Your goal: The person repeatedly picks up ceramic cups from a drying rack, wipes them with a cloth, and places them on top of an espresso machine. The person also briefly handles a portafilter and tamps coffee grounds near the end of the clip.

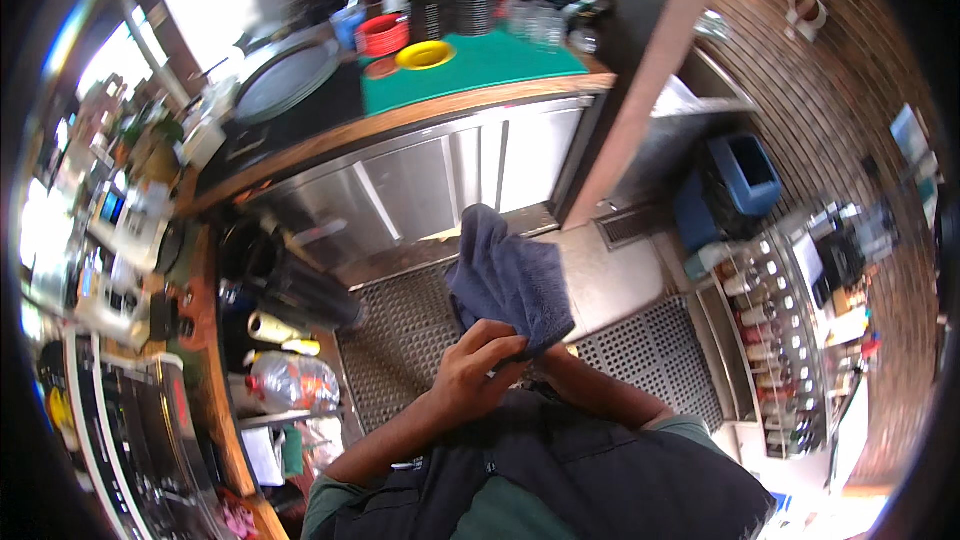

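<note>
A dark blue-grey cloth hangs bunched in front of my chest, over the floor mats. My left hand grips its lower edge, with thumb and fingers pinched together. Behind the cloth's lower right part is my right hand; the cloth and the left hand hide most of it, so its grip does not show. On the counter ahead, a yellow plate and a stack of red bowls rest on a green mat.
A steel-fronted counter stands ahead, beside a slanting post. Black perforated rubber mats cover part of the floor. At the right are a blue bin and a bottle rack; shelves with a large plastic bottle stand left.
</note>
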Motion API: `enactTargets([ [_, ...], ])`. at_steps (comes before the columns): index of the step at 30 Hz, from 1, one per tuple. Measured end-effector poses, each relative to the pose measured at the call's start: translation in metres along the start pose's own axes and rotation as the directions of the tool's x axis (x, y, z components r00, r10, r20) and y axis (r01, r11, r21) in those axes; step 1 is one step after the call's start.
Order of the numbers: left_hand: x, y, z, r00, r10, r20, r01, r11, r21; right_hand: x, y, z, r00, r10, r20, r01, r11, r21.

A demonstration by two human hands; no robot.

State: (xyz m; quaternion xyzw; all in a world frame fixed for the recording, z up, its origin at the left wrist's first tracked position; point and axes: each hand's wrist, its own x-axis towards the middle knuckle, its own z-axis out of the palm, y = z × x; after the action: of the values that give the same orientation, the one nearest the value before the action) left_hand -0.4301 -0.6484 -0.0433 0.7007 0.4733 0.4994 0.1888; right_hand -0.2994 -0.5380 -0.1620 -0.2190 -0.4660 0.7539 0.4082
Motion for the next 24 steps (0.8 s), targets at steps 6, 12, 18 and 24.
enactTargets([
  [6, 0.103, -0.007, 0.146, 0.953, 0.091, 0.288, -0.076, 0.995, -0.062, -0.017, -0.080, -0.161, 0.983, -0.116, 0.143, -0.020, 0.704, 0.710],
  [12, 0.189, -0.073, 0.271, 0.918, -0.250, 0.307, 0.356, 0.862, -0.361, -0.049, -0.197, -0.284, 0.962, -0.041, -0.270, 0.119, 0.953, 0.278],
  [18, 0.248, -0.130, 0.338, 0.828, -0.421, 0.371, 0.474, 0.878, -0.062, -0.026, -0.263, -0.382, 0.876, -0.349, -0.333, 0.449, 0.843, 0.295],
  [24, 0.330, -0.174, 0.386, 0.793, -0.431, 0.430, 0.485, 0.874, -0.019, 0.030, -0.327, -0.472, 0.924, -0.301, -0.234, 0.373, 0.840, 0.394],
])
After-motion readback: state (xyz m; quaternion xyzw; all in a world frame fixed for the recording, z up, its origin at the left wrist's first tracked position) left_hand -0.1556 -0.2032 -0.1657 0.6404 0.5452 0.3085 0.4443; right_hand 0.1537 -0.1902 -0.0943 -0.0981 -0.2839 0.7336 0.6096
